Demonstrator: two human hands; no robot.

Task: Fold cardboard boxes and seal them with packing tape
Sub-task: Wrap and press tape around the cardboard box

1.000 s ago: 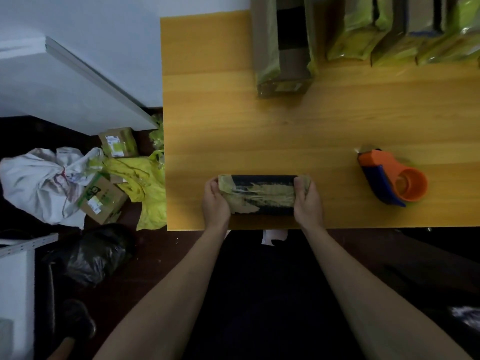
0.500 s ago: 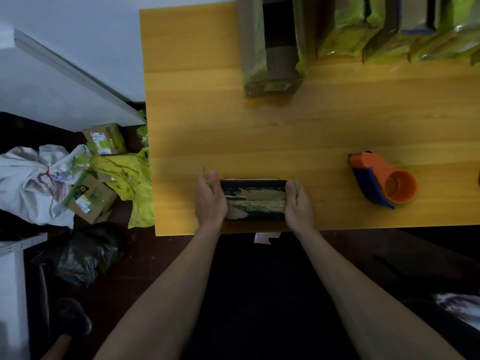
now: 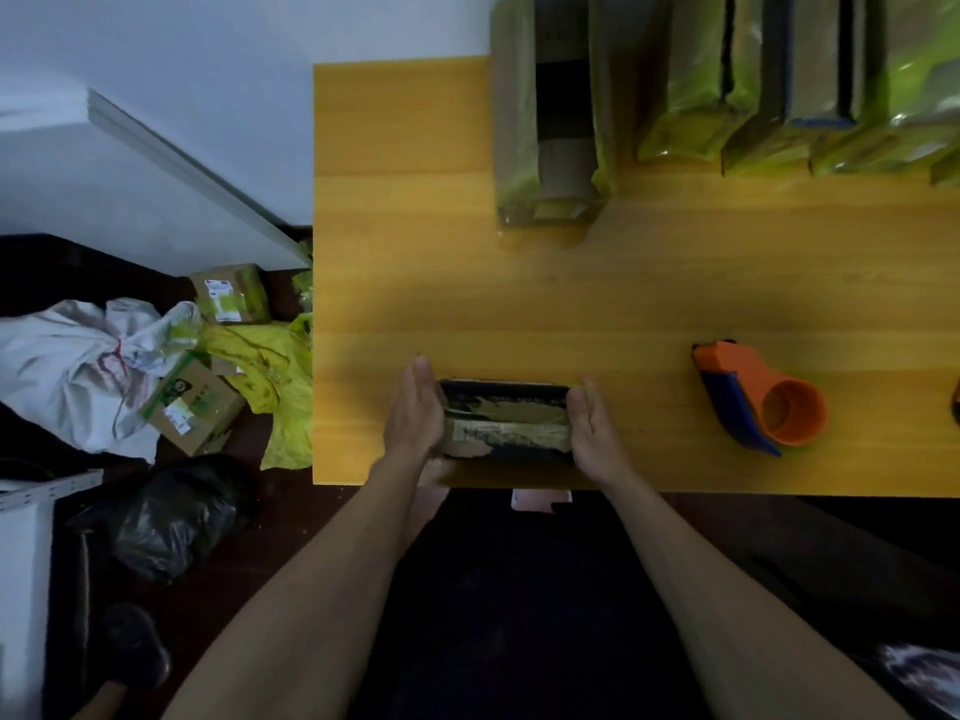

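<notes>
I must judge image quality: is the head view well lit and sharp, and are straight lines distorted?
Head view: dim, the floor nearly black; the table is the brightest part. The box between left hand and right hand looks soft. The wide lens makes the forearms splay outward.

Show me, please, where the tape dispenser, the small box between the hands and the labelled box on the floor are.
tape dispenser (image 3: 792,415): head view, on its orange round hub.
small box (image 3: 506,423): head view, on its taped top face.
labelled box (image 3: 231,293): head view, on its top face.

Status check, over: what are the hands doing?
Both hands, left and right, flat against box ends. Tape dispenser idle, right. Nothing blocking.
</notes>
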